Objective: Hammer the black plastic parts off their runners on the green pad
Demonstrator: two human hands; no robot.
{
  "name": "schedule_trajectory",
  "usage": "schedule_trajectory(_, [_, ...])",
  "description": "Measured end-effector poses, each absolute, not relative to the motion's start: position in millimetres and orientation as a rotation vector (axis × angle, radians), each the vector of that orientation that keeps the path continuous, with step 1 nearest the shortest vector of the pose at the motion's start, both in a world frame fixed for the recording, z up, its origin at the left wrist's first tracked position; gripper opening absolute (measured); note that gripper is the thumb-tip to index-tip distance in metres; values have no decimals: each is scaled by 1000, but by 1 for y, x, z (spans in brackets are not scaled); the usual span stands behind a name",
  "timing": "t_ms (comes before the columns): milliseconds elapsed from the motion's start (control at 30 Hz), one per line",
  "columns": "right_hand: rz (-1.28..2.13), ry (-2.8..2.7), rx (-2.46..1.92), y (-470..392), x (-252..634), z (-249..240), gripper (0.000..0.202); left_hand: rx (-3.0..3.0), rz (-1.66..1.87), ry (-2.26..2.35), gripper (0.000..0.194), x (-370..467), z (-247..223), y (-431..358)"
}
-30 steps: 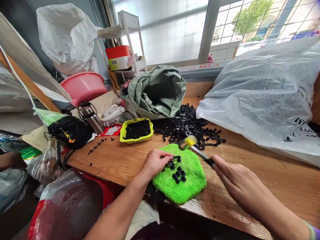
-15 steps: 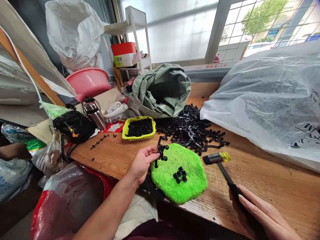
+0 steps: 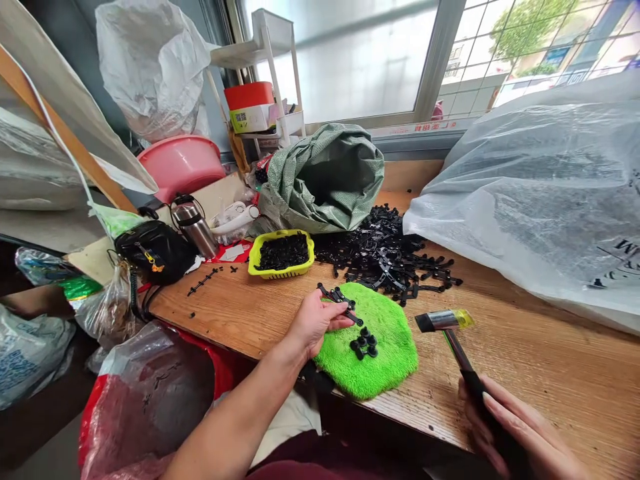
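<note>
Between the thumb and fingers of my left hand [image 3: 320,317] is a black plastic linkage part [image 3: 340,299], held tilted just over the near-left part of a fluffy green cloth pad [image 3: 385,373]. A small cluster of black knobbed pieces [image 3: 364,343] lies on that pad, just right of my fingers. My right hand [image 3: 515,420] is wrapped round the dark handle of a hammer [image 3: 444,321]. Its head has a black face, a metal middle and a clear yellow face, and it hangs above the table right of the pad.
A yellow basket [image 3: 253,257] of small black parts stands behind my left hand. Beside it a heap of black linkage parts [image 3: 390,257] spills from a green woven sack [image 3: 280,180]. A large white plastic bag [image 3: 540,213] fills the back right. A steel flask [image 3: 197,230] and black pouch [image 3: 155,253] are at left.
My left hand has moved right over the pad, and the linkage part in it has turned from upright to slanting. The hammer stays in my right hand, nearly still. The view has shifted slightly.
</note>
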State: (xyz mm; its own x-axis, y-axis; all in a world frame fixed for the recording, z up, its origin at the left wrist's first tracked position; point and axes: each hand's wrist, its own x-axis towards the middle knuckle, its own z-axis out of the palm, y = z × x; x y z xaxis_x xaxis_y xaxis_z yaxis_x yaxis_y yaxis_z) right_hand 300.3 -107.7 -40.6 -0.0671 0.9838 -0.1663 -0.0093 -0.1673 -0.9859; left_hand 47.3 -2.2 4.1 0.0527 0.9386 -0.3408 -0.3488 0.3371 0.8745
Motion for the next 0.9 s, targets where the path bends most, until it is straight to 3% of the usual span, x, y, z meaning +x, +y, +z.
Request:
schedule_trajectory(433, [1352,-1103,-1260,-108,297,-43,41,676,1070,1136,14,57,4,1])
schedule_trajectory(767, [1280,-1165,-1313,-110,291,-36,47,677,1055,1126,18,57,6,0])
schedule_trajectory(900, [1017,-1426,-1398,-109,294,-38,44,717,1063,1162,19,59,0,0])
